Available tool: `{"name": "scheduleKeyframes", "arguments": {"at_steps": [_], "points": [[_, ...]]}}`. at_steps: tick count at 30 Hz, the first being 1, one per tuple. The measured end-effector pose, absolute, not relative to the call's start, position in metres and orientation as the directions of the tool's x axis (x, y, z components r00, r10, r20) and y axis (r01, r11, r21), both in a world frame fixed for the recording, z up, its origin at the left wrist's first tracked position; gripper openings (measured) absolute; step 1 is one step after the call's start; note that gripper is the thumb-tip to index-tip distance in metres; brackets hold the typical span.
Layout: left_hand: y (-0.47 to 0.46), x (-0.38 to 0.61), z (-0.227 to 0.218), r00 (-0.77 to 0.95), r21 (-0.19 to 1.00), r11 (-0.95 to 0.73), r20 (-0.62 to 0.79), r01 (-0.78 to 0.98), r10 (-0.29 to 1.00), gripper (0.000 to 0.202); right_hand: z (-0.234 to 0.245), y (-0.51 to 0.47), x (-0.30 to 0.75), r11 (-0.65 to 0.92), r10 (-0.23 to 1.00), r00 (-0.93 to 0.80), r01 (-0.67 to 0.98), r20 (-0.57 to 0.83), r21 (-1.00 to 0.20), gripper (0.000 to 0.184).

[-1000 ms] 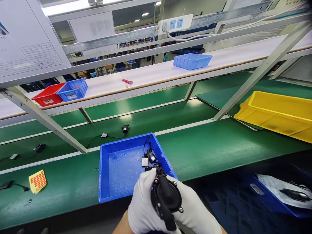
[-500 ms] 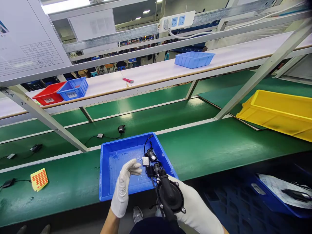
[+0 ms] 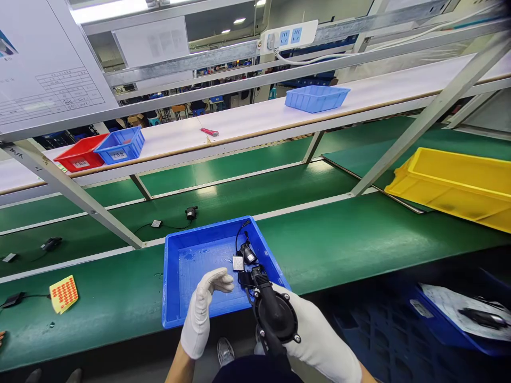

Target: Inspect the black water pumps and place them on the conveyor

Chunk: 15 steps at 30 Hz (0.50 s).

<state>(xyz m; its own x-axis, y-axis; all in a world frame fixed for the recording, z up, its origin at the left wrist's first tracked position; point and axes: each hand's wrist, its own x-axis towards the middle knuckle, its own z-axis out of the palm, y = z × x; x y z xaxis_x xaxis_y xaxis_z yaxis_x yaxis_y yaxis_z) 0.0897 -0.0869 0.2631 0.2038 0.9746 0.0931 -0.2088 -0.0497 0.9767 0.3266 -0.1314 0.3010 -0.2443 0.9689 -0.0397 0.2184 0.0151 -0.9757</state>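
My right hand (image 3: 315, 335), in a white glove, is wrapped around a black water pump (image 3: 275, 316) with a round, screw-edged housing and a ribbed pipe. The fingers behind the pump are mostly hidden. My gloved left hand (image 3: 202, 308) is raised over the near side of a blue bin (image 3: 172, 282), its fingers curved and apart from the thumb, with nothing in it. Inside the bin's right side lies another black pump (image 3: 249, 254) with a cord and a white label (image 3: 238, 263). The bin's floor looks wet in places.
On the green far belt lie black corded pumps (image 3: 191, 213). A yellow sticker sheet (image 3: 64, 294) is at the left. The shelf holds a red bin (image 3: 80, 154), blue bins (image 3: 315, 99) and a pink-handled tool (image 3: 209, 132). A yellow tray (image 3: 455, 186) sits right. Another person's fingertips (image 3: 2, 338) show far left.
The pumps on the far belt have shifted left. My right hand and its pump have moved slightly up and left; my left hand is slightly lower. Another person's fingertips have appeared at the left edge.
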Motion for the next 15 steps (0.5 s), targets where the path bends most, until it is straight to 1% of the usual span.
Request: {"name": "scheduleKeyframes", "arguments": {"at_steps": [2, 4, 13, 15], "points": [[-0.087, 0.090, 0.263, 0.201, 0.977, -0.048, 0.090, -0.206, 0.976, 0.075, 0.300, -0.131, 0.327, -0.003, 0.970, -0.237, 0.210, -0.054, -0.978, 0.059], [-0.087, 0.090, 0.263, 0.205, 0.978, -0.045, 0.088, -0.205, 0.975, 0.075, 0.299, -0.131, 0.327, -0.024, 0.969, -0.236, 0.201, -0.072, -0.979, 0.060], [-0.092, 0.090, 0.254, 0.209, 0.984, -0.015, 0.053, -0.180, 0.977, 0.076, 0.294, -0.132, 0.327, 0.032, 0.974, -0.224, 0.244, -0.024, -0.969, 0.049], [-0.092, 0.089, 0.253, 0.215, 0.984, -0.011, 0.050, -0.177, 0.975, 0.076, 0.295, -0.131, 0.328, 0.043, 0.973, -0.228, 0.254, -0.017, -0.966, 0.050]]}}
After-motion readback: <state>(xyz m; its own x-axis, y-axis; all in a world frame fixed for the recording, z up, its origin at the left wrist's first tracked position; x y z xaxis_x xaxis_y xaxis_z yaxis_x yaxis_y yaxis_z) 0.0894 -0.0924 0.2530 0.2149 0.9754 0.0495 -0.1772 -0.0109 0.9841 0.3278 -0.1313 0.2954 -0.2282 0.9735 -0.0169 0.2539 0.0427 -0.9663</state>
